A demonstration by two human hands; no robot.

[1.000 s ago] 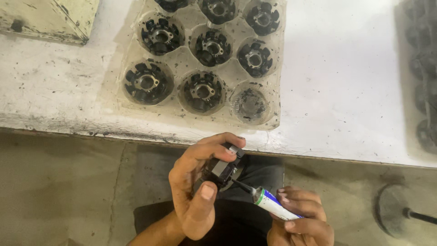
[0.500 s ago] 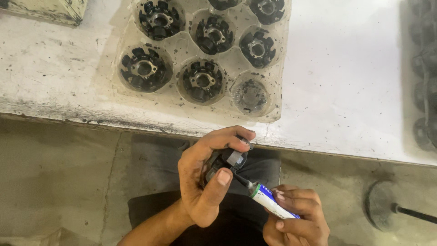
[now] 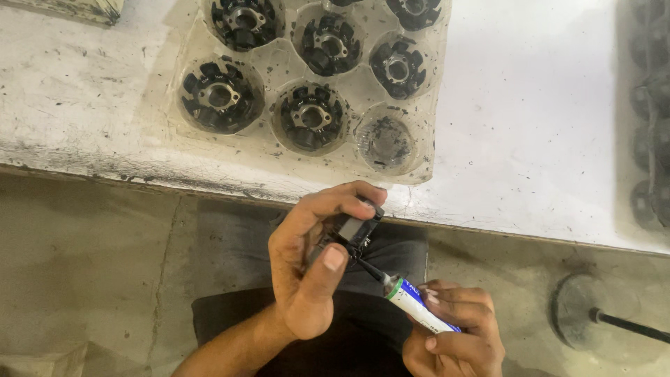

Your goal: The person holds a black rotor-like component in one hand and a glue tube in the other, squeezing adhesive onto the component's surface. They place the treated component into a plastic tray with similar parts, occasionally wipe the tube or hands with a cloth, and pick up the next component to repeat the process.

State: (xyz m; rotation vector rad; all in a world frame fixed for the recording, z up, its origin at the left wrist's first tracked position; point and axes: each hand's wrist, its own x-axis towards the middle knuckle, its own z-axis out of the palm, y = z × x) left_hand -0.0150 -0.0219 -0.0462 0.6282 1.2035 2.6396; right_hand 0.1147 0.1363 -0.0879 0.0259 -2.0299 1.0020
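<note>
Head cam only, so one view to go through. Left hand (image 3: pixel 307 269) is wrapped around a small black part (image 3: pixel 352 232), fingers curled over the top and thumb pressing up from below, so it's clamped pretty firmly. The part sits just below the table edge, over the person's lap. Can't make out much detail on it since the fingers cover most of it.

Right hand (image 3: pixel 453 335) is down at the bottom right, fingers closed tight around a small white tube (image 3: pixel 419 311) with a green collar and a thin dark nozzle. The nozzle tip is pointing up and left, touching the black part or right at it.

Up on the white, pretty grubby table (image 3: pixel 530 139) there's a clear plastic tray (image 3: pixel 279 143) with round pockets. Most pockets hold a black round toothed component (image 3: pixel 220 94) with a metal hub; the pocket (image 3: pixel 385 143) at the lower right corner has only black specks in it. Another dark tray (image 3: pixel 649 119) is blurred at the right edge. Round metal base with a rod (image 3: pixel 579 311) stands on the floor, right of the hands.
</note>
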